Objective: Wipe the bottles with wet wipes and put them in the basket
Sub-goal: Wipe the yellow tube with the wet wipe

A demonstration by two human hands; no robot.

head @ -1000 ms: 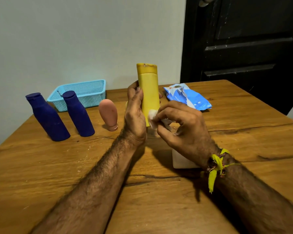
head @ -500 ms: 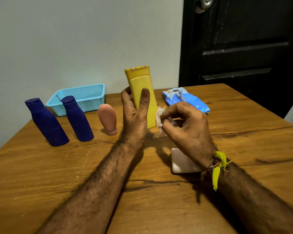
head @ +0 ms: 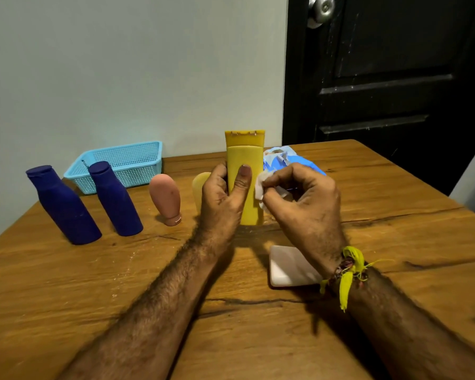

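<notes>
yellow bottle (head: 246, 171) upright, cap up, left hand (head: 222, 198) gripping.

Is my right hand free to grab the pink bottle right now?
Probably not: the right hand pinches a wipe, and the left hand holding the yellow bottle stands between it and the pink bottle.

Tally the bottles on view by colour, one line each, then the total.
Dark blue: 2, first, second
Yellow: 1, in the left hand
Pink: 1
Pale yellow: 1, partly hidden
Total: 5
</notes>
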